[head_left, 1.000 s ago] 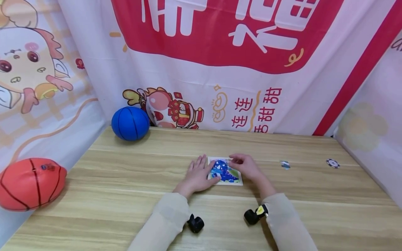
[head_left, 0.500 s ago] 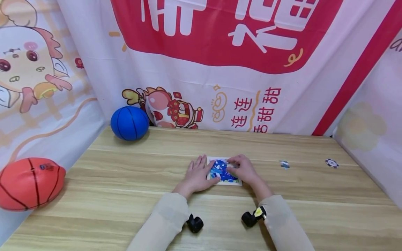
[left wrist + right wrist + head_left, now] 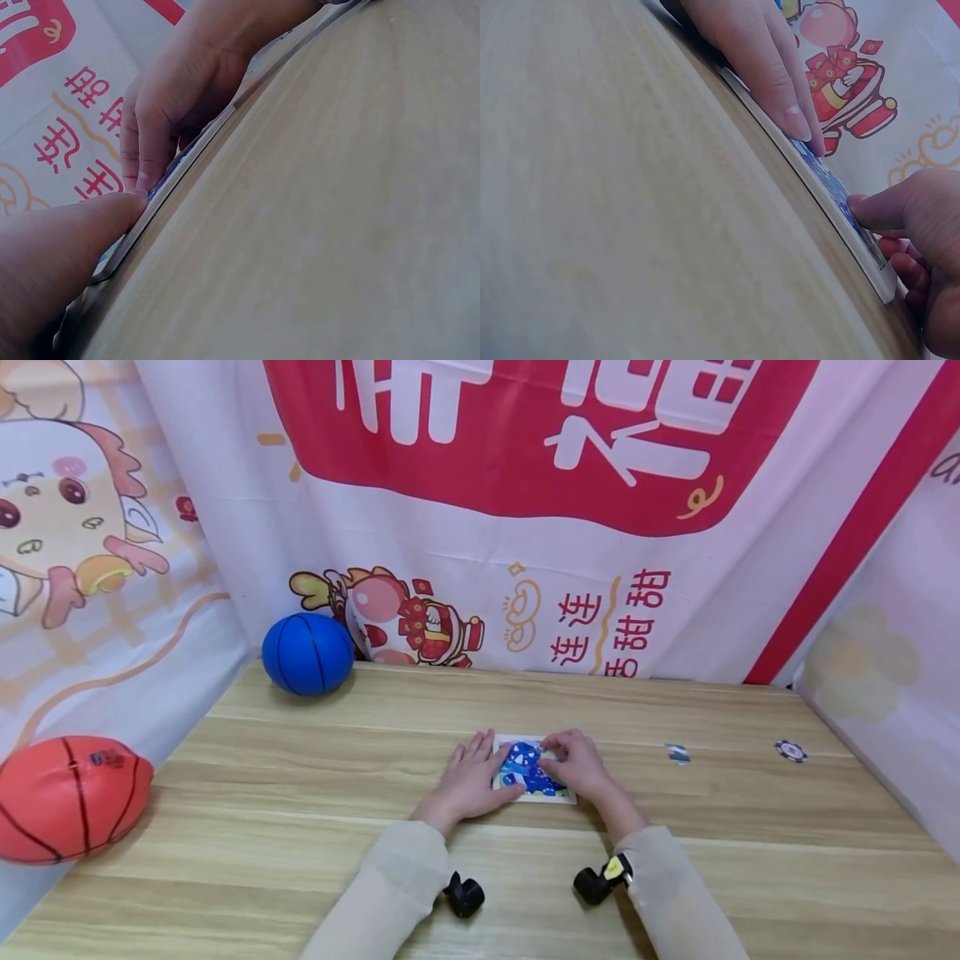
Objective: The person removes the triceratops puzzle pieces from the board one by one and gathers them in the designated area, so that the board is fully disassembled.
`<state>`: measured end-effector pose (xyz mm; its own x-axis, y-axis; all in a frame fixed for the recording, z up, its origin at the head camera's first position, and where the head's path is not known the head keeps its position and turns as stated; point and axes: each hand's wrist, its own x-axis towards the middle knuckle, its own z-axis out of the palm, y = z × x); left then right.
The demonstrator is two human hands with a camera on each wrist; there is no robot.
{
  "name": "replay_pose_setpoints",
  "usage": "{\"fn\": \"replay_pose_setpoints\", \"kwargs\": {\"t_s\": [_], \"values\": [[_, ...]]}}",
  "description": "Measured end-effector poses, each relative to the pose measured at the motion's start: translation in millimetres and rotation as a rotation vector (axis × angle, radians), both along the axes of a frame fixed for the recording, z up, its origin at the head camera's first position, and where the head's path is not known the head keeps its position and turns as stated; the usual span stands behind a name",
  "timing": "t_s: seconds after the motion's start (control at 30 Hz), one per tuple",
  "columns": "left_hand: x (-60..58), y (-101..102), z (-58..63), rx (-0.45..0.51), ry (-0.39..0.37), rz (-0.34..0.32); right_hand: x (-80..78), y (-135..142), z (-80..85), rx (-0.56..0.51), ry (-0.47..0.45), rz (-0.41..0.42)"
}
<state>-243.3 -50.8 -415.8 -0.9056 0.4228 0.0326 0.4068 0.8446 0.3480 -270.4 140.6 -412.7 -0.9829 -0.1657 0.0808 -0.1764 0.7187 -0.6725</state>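
A: Head view: state the position of the work.
B: The dinosaur jigsaw puzzle (image 3: 528,772) lies flat on the wood-grain table (image 3: 262,843), between the left hand (image 3: 474,783) and the right hand (image 3: 579,767). The left hand is spread, thumb on the puzzle's left part. The right hand is bent over the right part.
A: Surrounding items?
B: To the right, a small blue-and-white piece (image 3: 678,754), then a poker chip (image 3: 791,751). To the left, a blue basketball (image 3: 307,654) at the rear and a red basketball (image 3: 71,799) nearer.
A: Left wrist view?
B: The left thumb touches the puzzle; the right hand's fingers point down close by its tip.
A: Right wrist view?
B: The right thumb rests on the blue surface, fingers curled at the puzzle's end — whether they pinch a piece, I cannot tell.
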Motion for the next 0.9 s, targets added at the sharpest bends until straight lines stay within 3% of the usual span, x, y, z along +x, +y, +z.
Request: {"fn": "replay_pose_setpoints", "kwargs": {"t_s": [0.23, 0.53, 0.9], "values": [[-1.0, -0.2, -0.2, 0.008, -0.005, -0.001, 0.5, -3.0, 0.4, -0.022, -0.013, -0.027], [-0.7, -0.7, 0.7, 0.018, -0.034, 0.005, -0.2, -9.3, -2.8, -0.239, 0.015, -0.105], [1.2, -1.2, 3.6, 0.019, -0.053, 0.008, -1.1, -16.7, -2.0, -0.328, 0.018, -0.225]]}}
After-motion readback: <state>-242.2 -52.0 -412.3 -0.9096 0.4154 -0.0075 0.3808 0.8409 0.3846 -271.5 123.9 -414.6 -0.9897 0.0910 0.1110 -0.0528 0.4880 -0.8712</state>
